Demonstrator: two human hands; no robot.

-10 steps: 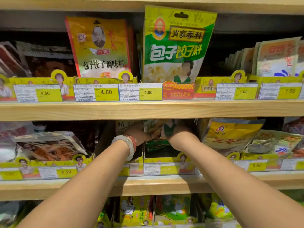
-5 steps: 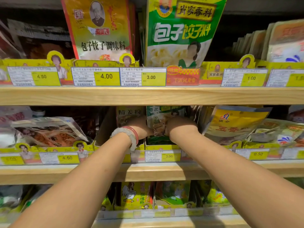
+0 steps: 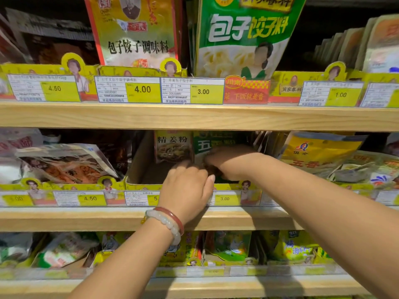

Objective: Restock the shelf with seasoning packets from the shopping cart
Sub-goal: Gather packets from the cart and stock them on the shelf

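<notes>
The green seasoning packets (image 3: 218,143) stand upright in a yellow tray (image 3: 228,187) on the middle shelf, above a 3.00 price tag. My right hand (image 3: 228,161) reaches into that tray, and its curled fingers hold the front of the green packets. Its fingertips are in shadow. My left hand (image 3: 187,187), with bracelets on the wrist, hovers at the tray's front edge, its fingers loosely curled around nothing. A ginger powder packet (image 3: 172,146) stands just left of the green ones. The shopping cart is out of view.
Wooden shelf boards (image 3: 194,116) run above and below the tray, leaving a low gap. A yellow five-spice bag (image 3: 317,152) leans at the right, and clear packets (image 3: 62,162) lie at the left. Large dumpling seasoning bags (image 3: 244,37) stand on the upper shelf.
My left hand has let go of the green packets and drawn back to the tray's front edge. My right hand stays on them, and the view has dropped and moved closer.
</notes>
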